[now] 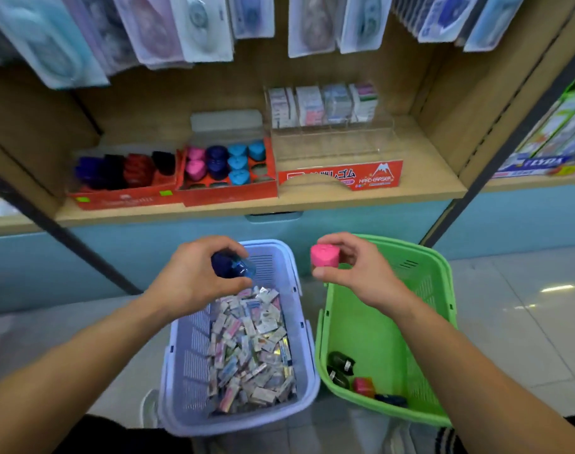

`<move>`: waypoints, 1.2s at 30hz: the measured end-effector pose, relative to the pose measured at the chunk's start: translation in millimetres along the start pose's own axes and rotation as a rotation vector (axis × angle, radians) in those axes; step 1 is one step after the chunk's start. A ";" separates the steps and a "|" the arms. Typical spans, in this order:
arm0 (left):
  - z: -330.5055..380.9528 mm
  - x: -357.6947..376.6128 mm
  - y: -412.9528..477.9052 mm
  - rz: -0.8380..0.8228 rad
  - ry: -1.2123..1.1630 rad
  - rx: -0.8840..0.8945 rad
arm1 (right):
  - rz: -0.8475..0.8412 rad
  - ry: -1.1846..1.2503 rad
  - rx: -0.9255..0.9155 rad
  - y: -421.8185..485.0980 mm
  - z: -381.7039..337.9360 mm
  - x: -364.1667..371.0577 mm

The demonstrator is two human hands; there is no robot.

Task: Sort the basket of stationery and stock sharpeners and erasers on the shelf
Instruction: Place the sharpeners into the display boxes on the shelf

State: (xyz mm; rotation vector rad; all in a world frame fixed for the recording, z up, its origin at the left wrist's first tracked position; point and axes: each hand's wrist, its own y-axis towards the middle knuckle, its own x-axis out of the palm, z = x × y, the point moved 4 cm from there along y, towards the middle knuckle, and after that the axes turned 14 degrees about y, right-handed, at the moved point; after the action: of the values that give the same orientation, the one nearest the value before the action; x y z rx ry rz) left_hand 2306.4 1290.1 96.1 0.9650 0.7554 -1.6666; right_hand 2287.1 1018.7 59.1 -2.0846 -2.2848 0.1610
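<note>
Pink sharpener (pixel 325 256) pinched between thumb and fingers of the right hand (pixel 354 273), held above the far rim of the green basket (pixel 361 322). Left hand (pixel 197 273) curled round a dark blue sharpener (pixel 232 265) over the far end of the purple basket (pixel 181 355). A lighter blue piece shows with it; one item or two, cannot tell.

Sorting looks mostly done. Purple basket holds only a heap of small wrapped erasers (pixel 253 348). Green basket holds only sharpeners, a few at its near end: two dark (pixel 340 360), one red (pixel 364 385), one dark blue (pixel 390 399).

Stocking is partway. Middle red tray (pixel 228 194) on the shelf (pixel 426 188) has pink, dark blue and light blue sharpeners, with open slots at front and right. Left red tray (pixel 122 199) has dark and red ones. Clear eraser rack (pixel 338 139) has packs only at the back; front rows bare.

Judgement: sharpeners nearly finished — the ones in hand plus the few in the green basket. Erasers look untouched — the bulk of what remains.
</note>
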 end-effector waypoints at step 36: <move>-137.4 -89.5 17.1 0.264 -0.122 -0.251 | -0.253 -0.547 -0.338 244.9 -49.4 187.8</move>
State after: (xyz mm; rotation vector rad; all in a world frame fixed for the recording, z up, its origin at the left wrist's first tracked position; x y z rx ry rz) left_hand 2369.0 1442.2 107.9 0.7438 0.7031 -1.3522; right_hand 2517.1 1229.7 75.1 -2.0574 -3.0646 0.4027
